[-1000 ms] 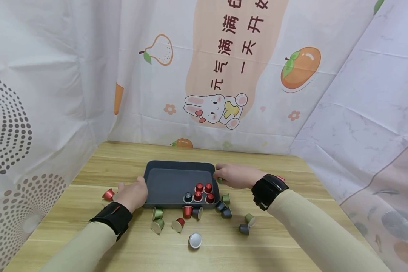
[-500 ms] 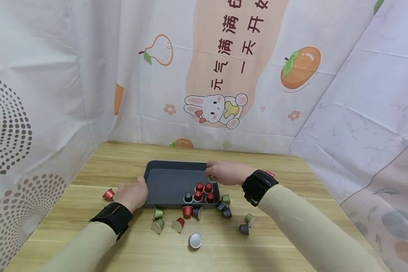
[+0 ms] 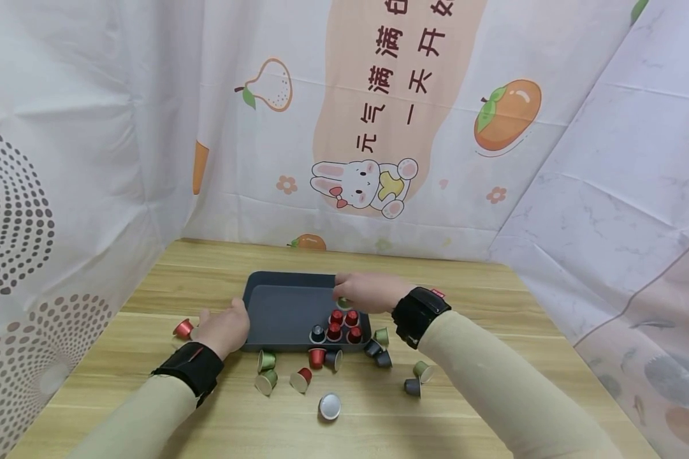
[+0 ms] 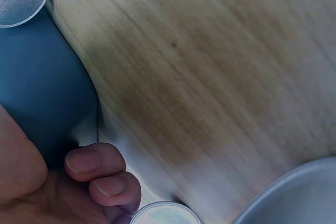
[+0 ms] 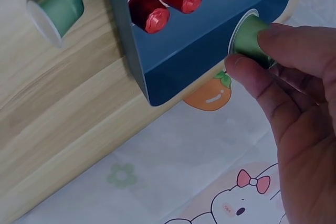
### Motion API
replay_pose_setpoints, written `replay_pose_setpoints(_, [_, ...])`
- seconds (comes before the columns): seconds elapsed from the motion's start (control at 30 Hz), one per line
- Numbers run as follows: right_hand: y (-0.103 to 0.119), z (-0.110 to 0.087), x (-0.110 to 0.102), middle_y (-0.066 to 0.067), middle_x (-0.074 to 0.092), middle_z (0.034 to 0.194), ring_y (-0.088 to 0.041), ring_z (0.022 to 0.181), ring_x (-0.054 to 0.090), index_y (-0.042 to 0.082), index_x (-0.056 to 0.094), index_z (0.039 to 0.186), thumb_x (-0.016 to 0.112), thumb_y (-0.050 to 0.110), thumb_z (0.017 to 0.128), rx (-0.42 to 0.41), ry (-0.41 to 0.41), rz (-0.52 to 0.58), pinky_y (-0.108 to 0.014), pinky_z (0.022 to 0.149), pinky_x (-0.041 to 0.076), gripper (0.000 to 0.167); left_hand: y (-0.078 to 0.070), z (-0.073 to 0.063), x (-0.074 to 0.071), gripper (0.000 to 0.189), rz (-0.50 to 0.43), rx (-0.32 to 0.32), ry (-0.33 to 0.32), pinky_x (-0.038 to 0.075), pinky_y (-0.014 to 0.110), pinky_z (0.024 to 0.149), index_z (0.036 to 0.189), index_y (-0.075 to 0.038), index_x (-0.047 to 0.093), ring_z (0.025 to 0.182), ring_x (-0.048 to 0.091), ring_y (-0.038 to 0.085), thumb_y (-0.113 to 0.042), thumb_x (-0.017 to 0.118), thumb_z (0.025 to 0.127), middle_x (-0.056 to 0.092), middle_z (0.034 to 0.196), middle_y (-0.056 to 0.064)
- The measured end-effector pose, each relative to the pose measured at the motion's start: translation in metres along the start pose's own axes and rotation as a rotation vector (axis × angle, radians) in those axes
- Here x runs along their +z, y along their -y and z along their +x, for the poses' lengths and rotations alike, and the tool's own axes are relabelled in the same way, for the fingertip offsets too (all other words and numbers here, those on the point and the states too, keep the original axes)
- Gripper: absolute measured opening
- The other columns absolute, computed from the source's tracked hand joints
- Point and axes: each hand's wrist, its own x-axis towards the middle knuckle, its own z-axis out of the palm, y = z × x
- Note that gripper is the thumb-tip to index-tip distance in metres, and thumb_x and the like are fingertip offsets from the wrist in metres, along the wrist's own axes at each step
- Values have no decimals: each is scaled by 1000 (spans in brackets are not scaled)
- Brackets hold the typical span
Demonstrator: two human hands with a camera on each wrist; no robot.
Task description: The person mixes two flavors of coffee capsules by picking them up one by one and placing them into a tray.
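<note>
My right hand (image 3: pixel 373 291) pinches a green coffee capsule (image 5: pixel 249 38) between thumb and fingertips, over the right back part of the dark tray (image 3: pixel 287 306). In the right wrist view the capsule is tilted, with its pale rim facing the tray. My left hand (image 3: pixel 224 327) lies against the tray's left edge, fingers loosely curled and nothing seen between them. A red capsule (image 3: pixel 183 329) lies just left of its fingers. Several red capsules (image 3: pixel 336 317) and one dark capsule (image 3: pixel 317 333) stand lid-down in the tray's front right corner.
Along the tray's front lie green capsules (image 3: pixel 266 381), red capsules (image 3: pixel 301 379) and dark capsules (image 3: pixel 383 359). A capsule with its silver lid up (image 3: pixel 329 406) sits nearer me. Printed curtains (image 3: pixel 252 159) hang behind the wooden table (image 3: pixel 447 274) and at its sides.
My right hand has moved left, carrying the green capsule from the tray's right edge to over its inside. My left hand has stayed where it was.
</note>
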Motion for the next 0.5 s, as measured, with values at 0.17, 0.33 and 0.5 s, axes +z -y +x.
replay_pose_setpoints(0.17, [2,8,4,-3,63,105,-13,90,63,10,76,118,65,1,98,19,12,0,-24,77,54,24,-1,-1,-1,39,18,16,2,29,65,99,139,15,34,88,61,35,7,31,101,64,71,11])
replay_pose_setpoints(0.33, [6,15,7,-2,62,107,-12,90,62,12,75,123,65,-1,98,57,52,-1,-24,77,54,30,-1,-2,-2,40,31,30,-2,26,64,101,140,17,33,80,63,31,7,32,101,63,71,11])
replay_pose_setpoints(0.5, [9,21,11,-2,60,110,-12,91,60,12,73,125,61,-2,100,80,86,60,-24,81,54,32,1,-2,0,37,57,64,-19,26,62,99,137,18,34,66,60,25,6,32,101,59,65,8])
